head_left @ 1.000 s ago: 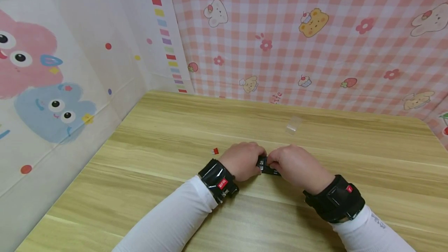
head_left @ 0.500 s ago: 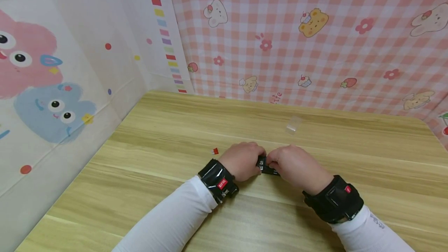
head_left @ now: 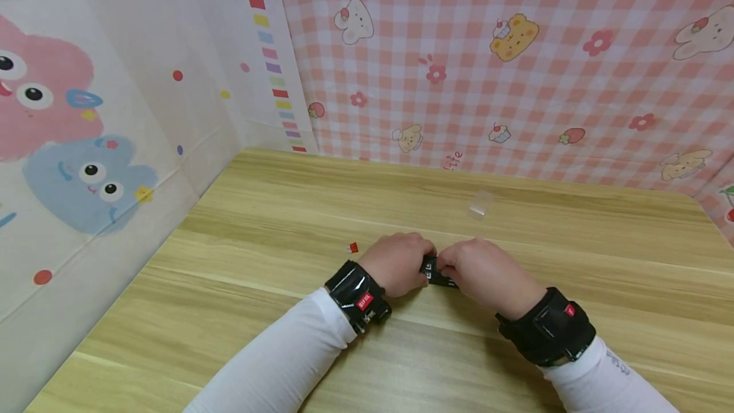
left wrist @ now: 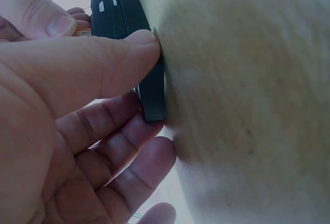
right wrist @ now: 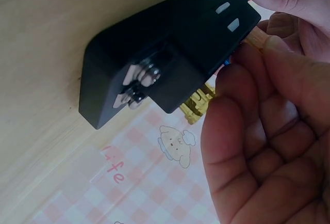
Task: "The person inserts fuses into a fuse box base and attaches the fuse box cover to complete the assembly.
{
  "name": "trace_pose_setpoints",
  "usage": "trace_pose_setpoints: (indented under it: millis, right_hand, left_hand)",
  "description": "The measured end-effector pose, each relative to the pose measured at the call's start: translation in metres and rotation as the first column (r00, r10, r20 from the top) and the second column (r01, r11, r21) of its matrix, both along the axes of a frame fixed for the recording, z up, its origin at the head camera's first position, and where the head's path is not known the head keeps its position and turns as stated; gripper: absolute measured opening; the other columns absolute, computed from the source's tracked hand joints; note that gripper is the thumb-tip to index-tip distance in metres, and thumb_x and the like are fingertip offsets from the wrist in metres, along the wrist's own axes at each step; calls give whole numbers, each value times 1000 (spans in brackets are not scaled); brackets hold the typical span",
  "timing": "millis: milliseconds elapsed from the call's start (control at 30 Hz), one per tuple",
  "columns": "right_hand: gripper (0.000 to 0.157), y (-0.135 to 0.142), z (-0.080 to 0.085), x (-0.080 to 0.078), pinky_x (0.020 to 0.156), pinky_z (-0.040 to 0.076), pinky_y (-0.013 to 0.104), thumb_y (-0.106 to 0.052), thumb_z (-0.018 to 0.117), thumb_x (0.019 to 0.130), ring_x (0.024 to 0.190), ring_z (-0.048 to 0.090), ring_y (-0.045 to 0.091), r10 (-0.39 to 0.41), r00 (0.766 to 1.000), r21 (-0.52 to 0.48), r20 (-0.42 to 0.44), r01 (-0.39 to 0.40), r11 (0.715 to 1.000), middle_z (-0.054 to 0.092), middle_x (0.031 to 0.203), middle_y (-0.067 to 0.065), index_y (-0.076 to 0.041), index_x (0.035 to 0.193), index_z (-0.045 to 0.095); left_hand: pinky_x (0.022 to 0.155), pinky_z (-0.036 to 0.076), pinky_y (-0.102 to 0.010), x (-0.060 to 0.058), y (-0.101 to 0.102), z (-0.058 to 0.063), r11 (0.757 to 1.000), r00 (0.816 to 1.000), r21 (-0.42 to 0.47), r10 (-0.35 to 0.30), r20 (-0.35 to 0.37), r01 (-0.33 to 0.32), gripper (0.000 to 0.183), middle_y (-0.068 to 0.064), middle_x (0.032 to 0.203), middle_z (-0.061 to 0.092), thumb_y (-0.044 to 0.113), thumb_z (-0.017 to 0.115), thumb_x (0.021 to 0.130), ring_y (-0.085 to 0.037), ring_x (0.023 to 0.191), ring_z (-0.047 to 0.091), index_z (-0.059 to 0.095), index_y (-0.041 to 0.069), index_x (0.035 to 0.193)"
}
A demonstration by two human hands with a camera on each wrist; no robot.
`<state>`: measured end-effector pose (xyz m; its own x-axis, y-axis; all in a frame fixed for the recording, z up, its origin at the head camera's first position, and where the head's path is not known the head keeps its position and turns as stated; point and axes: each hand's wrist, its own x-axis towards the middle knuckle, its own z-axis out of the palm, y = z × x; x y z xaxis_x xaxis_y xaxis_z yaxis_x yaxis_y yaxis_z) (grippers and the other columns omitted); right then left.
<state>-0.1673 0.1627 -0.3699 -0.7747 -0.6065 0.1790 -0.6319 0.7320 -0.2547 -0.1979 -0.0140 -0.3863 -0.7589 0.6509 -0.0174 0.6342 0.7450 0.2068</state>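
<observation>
Right wrist view alone showing gold part (right wrist: 194,109), left hand (head_left: 397,264) gripping black block (right wrist: 154,38), right hand (head_left: 483,276) pinching tan piece (right wrist: 256,37)

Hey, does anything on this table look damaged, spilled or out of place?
I see nothing spilled or plainly damaged. Two bits look stray: the red piece lies loose left of the left hand, and the clear scrap farther back, both apart from the black block.

On the yellowish wood-grained table (head_left: 287,209), a small red and white piece (head_left: 352,248) is being carried toward the left, and a clear plastic piece (head_left: 480,205) is being borne farther back. Between them, nearer the front, a black block (right wrist: 165,48) is being held low, its contact with the wood being partly hidden.
</observation>
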Motion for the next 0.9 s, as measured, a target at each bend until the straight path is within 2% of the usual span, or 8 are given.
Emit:
trace_pose_setpoints:
  millis: [433,900]
  right_hand:
    - [12,-2,-3,1,61,50,28,-6,75,75,69,52,3,-2,996,22,-88,4,1000,61,76,-9,-18,78,72]
    - [14,-3,-5,0,59,50,27,-2,75,74,68,51,3,17,995,13,-97,-16,1000,62,73,-8,-15,76,71]
  left_hand:
    - [72,43,-28,0,0,-1,1000,1000,1,-1,0,1,35,8,96,56,31,75,78,-7,81,47,63,18,108]
    - [70,43,-27,-1,0,-1,1000,1000,0,-2,-8,2,35,8,94,56,32,75,78,-7,79,47,63,18,108]
